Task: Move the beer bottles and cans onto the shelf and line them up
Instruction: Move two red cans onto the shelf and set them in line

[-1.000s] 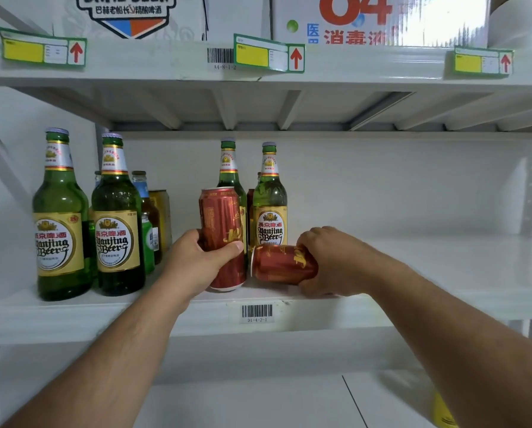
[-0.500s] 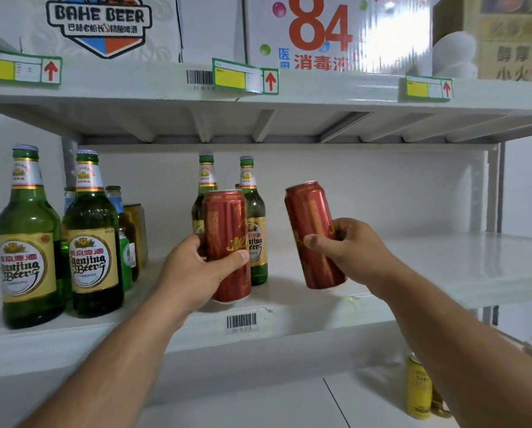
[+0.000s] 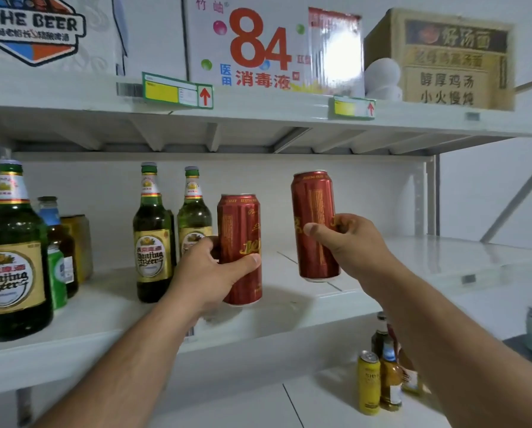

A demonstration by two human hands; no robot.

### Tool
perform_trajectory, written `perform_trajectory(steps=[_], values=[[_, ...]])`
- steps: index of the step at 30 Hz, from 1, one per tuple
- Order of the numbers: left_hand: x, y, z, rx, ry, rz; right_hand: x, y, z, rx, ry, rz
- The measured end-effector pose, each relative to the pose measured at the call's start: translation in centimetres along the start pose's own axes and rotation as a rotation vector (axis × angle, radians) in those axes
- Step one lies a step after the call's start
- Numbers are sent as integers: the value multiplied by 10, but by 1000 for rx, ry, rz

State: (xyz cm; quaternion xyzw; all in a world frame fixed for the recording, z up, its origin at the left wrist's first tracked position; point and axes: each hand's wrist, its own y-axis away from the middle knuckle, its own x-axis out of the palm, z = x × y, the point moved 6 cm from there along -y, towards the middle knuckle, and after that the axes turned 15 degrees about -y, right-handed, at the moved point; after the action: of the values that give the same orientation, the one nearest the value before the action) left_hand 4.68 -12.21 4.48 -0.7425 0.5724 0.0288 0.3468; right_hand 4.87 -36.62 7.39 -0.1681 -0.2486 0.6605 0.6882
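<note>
Both hands are occupied. Left hand (image 3: 210, 270), at centre frame, is wrapped around a red can (image 3: 240, 248) that stands upright with its base at or just above the shelf (image 3: 444, 261); I cannot tell whether it is touching. Right hand (image 3: 348, 242), right of centre, grips a second red can (image 3: 315, 225), upright and clearly raised above the shelf board.

Done, as far as I can see: two green bottles (image 3: 153, 239) stand together just left of my left hand, one slightly behind the other. At the left edge of the frame a large green bottle (image 3: 13, 257) stands in front, with smaller bottles and a gold can (image 3: 78, 242) behind it. These are on the shelf but grouped loosely, not in one straight row.

Left to do: both red cans are not yet set down and released. The right half of the shelf is bare. In the lower right of the frame, below the shelf, a yellow can (image 3: 368, 381) and at least two bottles (image 3: 389, 378) wait on the floor, partly hidden by my right forearm. I judge the task roughly half done, with final lining-up outstanding.
</note>
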Motion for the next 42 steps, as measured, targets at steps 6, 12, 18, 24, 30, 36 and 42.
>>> perform_trajectory(steps=[6, 12, 18, 24, 30, 36, 42], values=[[67, -2, -40, 11, 1, 15, -76, -6, 2, 13, 23, -63], [146, -6, -83, 18, 10, 36, -161, -17, 8, 27, 46, -66], [221, -10, -124, 23, 20, 64, -243, -30, 12, 35, 84, -96], [285, -28, -159, 36, 33, 105, -310, -48, 10, 35, 94, -143], [349, -62, -179, 68, 2, 179, -362, -79, -4, 14, 131, -195], [408, -115, -179, 89, -18, 240, -400, -124, -26, -19, 192, -220], [455, -168, -182, 59, -35, 301, -434, -175, -44, -3, 210, -224]])
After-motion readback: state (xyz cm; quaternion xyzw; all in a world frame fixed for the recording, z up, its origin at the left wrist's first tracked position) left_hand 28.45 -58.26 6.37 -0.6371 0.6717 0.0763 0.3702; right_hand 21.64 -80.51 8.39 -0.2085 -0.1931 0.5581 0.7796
